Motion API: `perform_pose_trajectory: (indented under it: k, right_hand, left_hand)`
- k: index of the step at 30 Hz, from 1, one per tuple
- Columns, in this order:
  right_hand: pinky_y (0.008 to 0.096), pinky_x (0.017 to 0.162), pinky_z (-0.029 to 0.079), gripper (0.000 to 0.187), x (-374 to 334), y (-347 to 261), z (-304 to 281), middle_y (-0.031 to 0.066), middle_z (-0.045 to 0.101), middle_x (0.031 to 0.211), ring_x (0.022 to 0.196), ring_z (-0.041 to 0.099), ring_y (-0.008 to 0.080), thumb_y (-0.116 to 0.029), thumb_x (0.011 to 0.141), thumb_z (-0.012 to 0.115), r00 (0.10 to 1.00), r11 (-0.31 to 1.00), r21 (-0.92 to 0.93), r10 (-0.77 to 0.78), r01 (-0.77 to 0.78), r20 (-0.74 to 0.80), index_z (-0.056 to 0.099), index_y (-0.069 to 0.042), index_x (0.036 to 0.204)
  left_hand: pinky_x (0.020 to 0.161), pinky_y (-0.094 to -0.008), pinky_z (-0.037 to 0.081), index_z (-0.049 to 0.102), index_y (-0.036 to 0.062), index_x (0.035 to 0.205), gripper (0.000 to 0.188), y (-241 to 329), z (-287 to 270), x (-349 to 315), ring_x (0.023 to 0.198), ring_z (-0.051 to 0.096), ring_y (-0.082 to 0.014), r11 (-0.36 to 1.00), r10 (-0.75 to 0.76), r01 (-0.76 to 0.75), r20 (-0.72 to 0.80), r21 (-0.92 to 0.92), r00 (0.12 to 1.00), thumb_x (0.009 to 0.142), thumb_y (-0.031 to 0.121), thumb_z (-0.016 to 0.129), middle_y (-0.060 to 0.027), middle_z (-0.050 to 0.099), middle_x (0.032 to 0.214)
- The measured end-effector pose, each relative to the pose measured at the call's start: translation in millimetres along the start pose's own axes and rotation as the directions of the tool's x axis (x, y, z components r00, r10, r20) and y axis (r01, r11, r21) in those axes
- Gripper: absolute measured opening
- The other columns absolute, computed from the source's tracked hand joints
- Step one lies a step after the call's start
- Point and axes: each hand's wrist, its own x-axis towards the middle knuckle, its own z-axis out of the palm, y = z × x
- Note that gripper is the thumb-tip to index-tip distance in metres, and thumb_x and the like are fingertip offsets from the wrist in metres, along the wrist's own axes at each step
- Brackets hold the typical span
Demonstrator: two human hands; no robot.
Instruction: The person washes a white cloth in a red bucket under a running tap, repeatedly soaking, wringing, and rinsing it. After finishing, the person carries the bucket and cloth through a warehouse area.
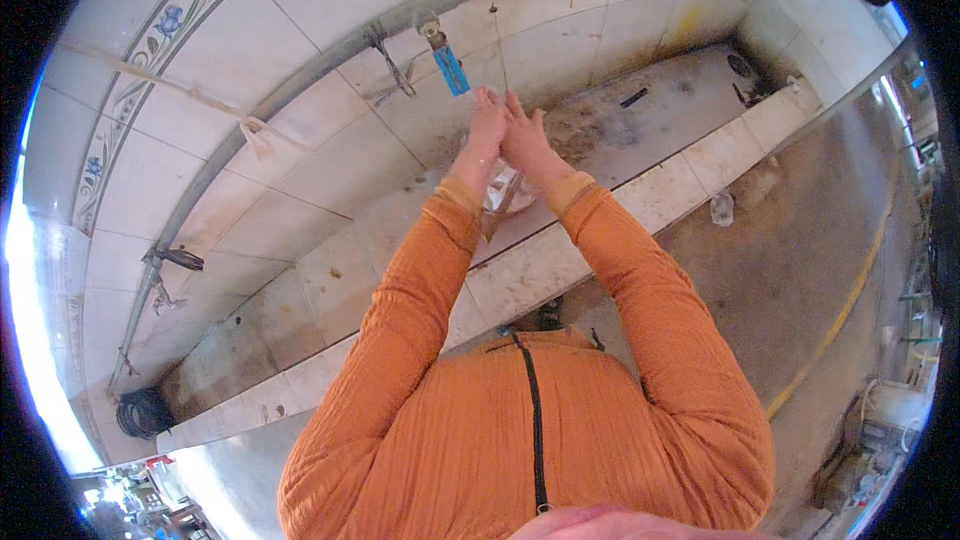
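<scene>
My left hand (pixel 484 130) and my right hand (pixel 527 145) meet, palms pressed together, over a tiled trough. Their fingers stretch toward the wall, and the right hand's look slightly apart. Neither hand shows anything held, though the space between the palms is hidden. Just beyond the fingertips hangs a tap (pixel 430 28) with a blue sleeve (pixel 451 71) on its outlet. Below my wrists, a shiny, clear thing (pixel 508 190) shows in the trough; whether it is plastic or water I cannot tell.
A grey pipe (pixel 290 90) runs along the white tiled wall. The trough's pale front ledge (pixel 530 275) passes between my body and the basin. A crumpled clear piece (pixel 722 208) lies on the floor at right, and a yellow hose-like line (pixel 835 330) crosses farther right.
</scene>
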Motion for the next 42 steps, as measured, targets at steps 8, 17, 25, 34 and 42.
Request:
perform_pose_trajectory:
  k: [8, 17, 25, 34, 42]
  right_hand:
    - [0.0553, 0.083, 0.032, 0.049, 2, -3, 13, 0.0115, 0.025, 0.13, 0.12, 0.023, 0.0325, -0.021, 0.075, 0.047, 0.988, 0.985, -0.118, -0.115, 0.127, 0.104, 0.035, -0.006, 0.12]
    - [0.044, 0.086, 0.034, 0.051, 12, 29, 21, 0.0095, 0.039, 0.119, 0.108, 0.039, 0.0275, -0.014, 0.076, 0.049, 0.974, -0.059, 0.981, 0.118, -0.185, 0.191, 0.031, -0.014, 0.123]
    - [0.047, 0.088, 0.031, 0.065, 30, 7, 44, 0.0108, 0.024, 0.129, 0.105, 0.037, 0.0332, -0.048, 0.08, 0.037, 0.792, -0.839, 0.484, 0.463, 0.248, 0.398, 0.012, -0.015, 0.13]
    - [0.0367, 0.085, 0.034, 0.045, 21, -44, 8, 0.0061, 0.045, 0.112, 0.096, 0.043, 0.0228, -0.038, 0.085, 0.034, 0.884, -0.73, 0.625, 0.061, -0.278, 0.464, 0.036, -0.007, 0.117]
    - [0.0384, 0.076, 0.042, 0.055, -85, -16, 92, 0.0217, 0.047, 0.106, 0.095, 0.049, 0.0301, -0.026, 0.074, 0.055, 0.836, 0.773, 0.381, 0.335, -0.507, 0.434, 0.032, 0.003, 0.115]
  left_hand:
    - [0.075, -0.0367, 0.042, 0.049, 0.003, 0.099, 0.027, 2, -32, 4, 0.09, 0.051, -0.0257, 0.982, -0.153, 0.185, 0.429, -0.034, 0.89, 0.085, 0.019, 0.034, -0.015, 0.054, 0.098]
    - [0.07, -0.0335, 0.042, 0.044, 0.0011, 0.108, 0.034, 34, -25, -20, 0.082, 0.05, -0.0209, 0.658, -0.076, 0.377, 0.441, -0.651, 0.894, 0.085, 0.025, 0.038, -0.0082, 0.053, 0.091]
    - [0.091, -0.0402, 0.029, 0.028, 0.0037, 0.124, 0.049, 5, -17, -64, 0.108, 0.039, -0.0303, 0.956, -0.01, -0.003, 0.044, 0.292, 0.999, 0.087, 0.034, 0.032, -0.024, 0.039, 0.116]
    - [0.071, -0.0431, 0.043, 0.049, 0.0004, 0.099, 0.034, -66, -51, 8, 0.083, 0.054, -0.0351, 0.974, -0.198, 0.207, 0.097, -0.09, 0.975, 0.083, 0.027, 0.035, -0.0241, 0.054, 0.089]
    - [0.066, -0.0447, 0.043, 0.052, 0.0016, 0.081, 0.032, -1, -26, -25, 0.08, 0.054, -0.0351, 0.792, 0.07, -0.307, 0.42, 0.528, 0.905, 0.083, 0.028, 0.034, -0.0188, 0.056, 0.082]
